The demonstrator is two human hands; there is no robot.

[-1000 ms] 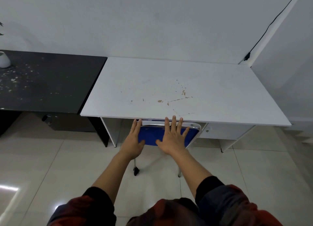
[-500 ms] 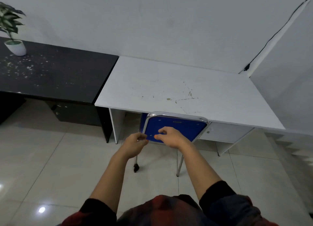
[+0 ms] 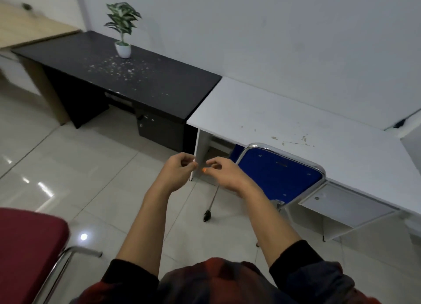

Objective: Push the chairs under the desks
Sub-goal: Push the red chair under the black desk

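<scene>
Head view: red chair (image 3: 29, 246) cut off

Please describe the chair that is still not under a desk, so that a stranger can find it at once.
Three desks line the wall: a wooden desk, a black desk and a white desk. A blue chair is tucked under the white one. The red chair stands apart on the floor, nearest the person.
</scene>
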